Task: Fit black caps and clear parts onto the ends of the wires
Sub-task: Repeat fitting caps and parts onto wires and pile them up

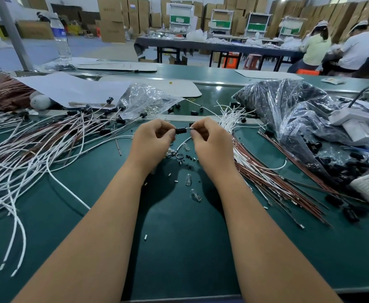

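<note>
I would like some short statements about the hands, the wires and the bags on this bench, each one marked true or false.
1. The left hand pinches a black cap. True.
2. The right hand lies flat and open on the table. False: it is raised, with its fingers curled round a small metal-tipped end at the cap.
3. The water bottle stands to the far left. True.
4. The bag of black caps lies left of the hands. False: it lies to the right.
5. Loose clear bulbs lie between the forearms. True.

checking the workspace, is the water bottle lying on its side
No, the water bottle stands upright at the far left of the table.
</note>
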`<action>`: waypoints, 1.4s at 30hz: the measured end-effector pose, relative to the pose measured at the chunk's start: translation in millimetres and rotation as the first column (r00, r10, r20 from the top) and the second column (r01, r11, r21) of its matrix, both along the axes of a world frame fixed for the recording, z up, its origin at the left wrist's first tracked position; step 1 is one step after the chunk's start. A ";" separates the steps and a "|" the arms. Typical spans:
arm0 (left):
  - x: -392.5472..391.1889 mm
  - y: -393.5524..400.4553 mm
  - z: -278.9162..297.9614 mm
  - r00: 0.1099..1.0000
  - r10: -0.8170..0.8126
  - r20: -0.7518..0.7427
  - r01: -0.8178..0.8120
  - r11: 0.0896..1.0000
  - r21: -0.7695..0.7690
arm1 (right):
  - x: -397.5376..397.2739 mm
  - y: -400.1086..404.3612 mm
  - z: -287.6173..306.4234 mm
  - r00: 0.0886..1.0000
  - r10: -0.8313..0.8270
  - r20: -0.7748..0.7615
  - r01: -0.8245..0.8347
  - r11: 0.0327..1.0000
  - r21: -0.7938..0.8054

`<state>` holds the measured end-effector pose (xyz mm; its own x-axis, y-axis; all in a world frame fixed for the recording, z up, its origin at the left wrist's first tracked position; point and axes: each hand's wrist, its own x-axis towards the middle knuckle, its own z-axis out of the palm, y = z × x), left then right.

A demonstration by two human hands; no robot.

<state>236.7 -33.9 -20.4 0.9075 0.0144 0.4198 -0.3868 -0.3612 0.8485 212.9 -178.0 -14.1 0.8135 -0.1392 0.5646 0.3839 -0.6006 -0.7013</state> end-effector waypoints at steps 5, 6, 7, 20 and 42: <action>-0.5 0.0 -0.1 1.000 0.005 0.020 -0.006 1.000 0.026 | -2.5 0.7 2.8 1.000 -0.013 0.006 0.012 0.999 0.041; -0.9 -0.6 0.0 1.000 0.005 0.030 -0.007 0.999 0.038 | -2.4 0.6 3.8 1.000 -0.021 0.001 0.021 0.997 0.072; -1.5 -1.3 0.2 0.999 0.006 0.040 -0.008 0.999 0.051 | -2.2 0.2 4.7 1.000 -0.026 -0.011 0.027 0.994 0.110; -12.2 -6.3 10.6 0.999 -0.041 -0.022 0.041 0.999 -0.035 | -2.4 1.6 7.0 0.994 0.061 -0.088 -0.039 0.973 0.229; -8.0 -9.0 10.0 0.984 -0.175 -0.041 0.170 0.979 -0.115 | -0.3 -8.2 7.9 0.978 0.132 -0.159 -0.084 0.957 0.276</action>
<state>228.7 -42.9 -10.5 0.9204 -0.1004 0.3778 -0.3906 -0.1953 0.8996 212.7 -186.1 -6.2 0.9142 -0.1708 0.3675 0.2940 -0.3445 -0.8916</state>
